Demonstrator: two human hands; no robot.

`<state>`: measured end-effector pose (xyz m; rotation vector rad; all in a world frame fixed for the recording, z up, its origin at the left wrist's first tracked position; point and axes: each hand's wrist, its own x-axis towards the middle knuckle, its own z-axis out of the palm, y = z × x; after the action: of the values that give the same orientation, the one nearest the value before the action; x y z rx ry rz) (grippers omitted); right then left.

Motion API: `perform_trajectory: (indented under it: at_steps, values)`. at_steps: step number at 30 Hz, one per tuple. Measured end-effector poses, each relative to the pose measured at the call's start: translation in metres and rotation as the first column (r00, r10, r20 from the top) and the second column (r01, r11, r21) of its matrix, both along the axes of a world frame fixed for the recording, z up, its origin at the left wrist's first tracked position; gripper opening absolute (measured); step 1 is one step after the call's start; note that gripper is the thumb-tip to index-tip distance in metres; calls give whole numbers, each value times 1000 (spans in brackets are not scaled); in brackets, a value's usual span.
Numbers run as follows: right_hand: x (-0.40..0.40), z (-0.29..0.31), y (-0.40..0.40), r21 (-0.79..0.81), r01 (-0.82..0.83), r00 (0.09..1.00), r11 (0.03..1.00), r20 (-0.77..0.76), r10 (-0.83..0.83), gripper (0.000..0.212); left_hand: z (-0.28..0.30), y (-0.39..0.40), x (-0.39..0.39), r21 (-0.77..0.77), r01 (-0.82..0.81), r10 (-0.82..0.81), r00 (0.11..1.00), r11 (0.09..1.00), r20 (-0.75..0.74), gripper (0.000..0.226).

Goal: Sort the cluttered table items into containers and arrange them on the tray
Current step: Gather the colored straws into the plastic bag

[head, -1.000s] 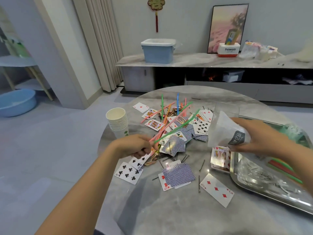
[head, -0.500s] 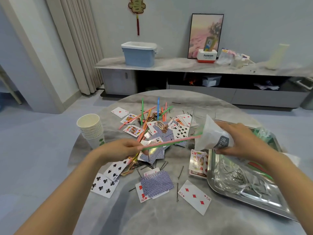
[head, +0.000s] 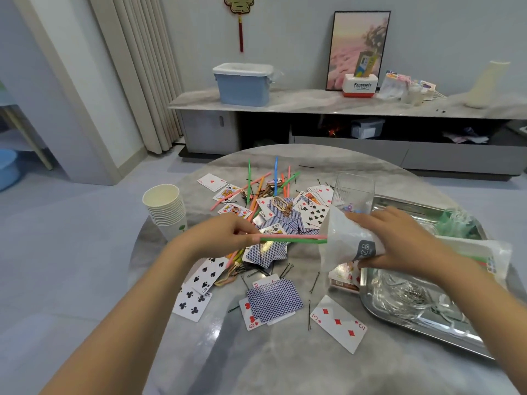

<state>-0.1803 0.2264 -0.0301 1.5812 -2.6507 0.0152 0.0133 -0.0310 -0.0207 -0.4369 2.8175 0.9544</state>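
From my head camera, at mid-frame my left hand pinches the near ends of a pink and a green straw, held level with their far tips at the mouth of the white plastic bag. My right hand, right of centre, grips that bag with fingers curled round its body, the opening turned left toward the straws. The bag hangs over the left edge of the metal tray at lower right.

More straws lie crossed in the pile above centre, among playing cards, hairpins and rubber bands spread on the round table. A stack of paper cups stands at the left, a clear cup behind my right hand.

The risk, I judge: the bag's soft mouth may fold shut, so the tips catch on the rim and the straws buckle or slip from my light pinch onto the cards. Two straws could also splay, one missing the opening.
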Motion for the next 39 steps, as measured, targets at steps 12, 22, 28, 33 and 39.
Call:
perform_trajectory:
  at_steps: [12, 22, 28, 33, 39]
  values:
    - [30, -16, -21, 5, -145, 989, 989, 15, 145, 91, 11, 37, -20, 488, -182, 274, 954, 853, -124, 24]
    - [45, -3, -26, -62, -69, 995, 996, 66, 73, 90, -6, 79, -50, 881, -318, 685, 729, 351, -10, 24]
    - [49, -2, -26, -70, -42, 996, 997, 78, 48, 89, -3, 75, -55, 569, -421, 661, 680, 707, -318, 36]
    - [46, -1, -25, -81, -7, 994, 997, 112, 16, 90, -20, 67, -61, 819, -446, 708, 703, 361, 71, 51]
    - [45, -2, -32, -64, -1, 994, 998, 109, 8, 88, -24, 80, -78, 964, -232, 696, 714, 133, 76, 57]
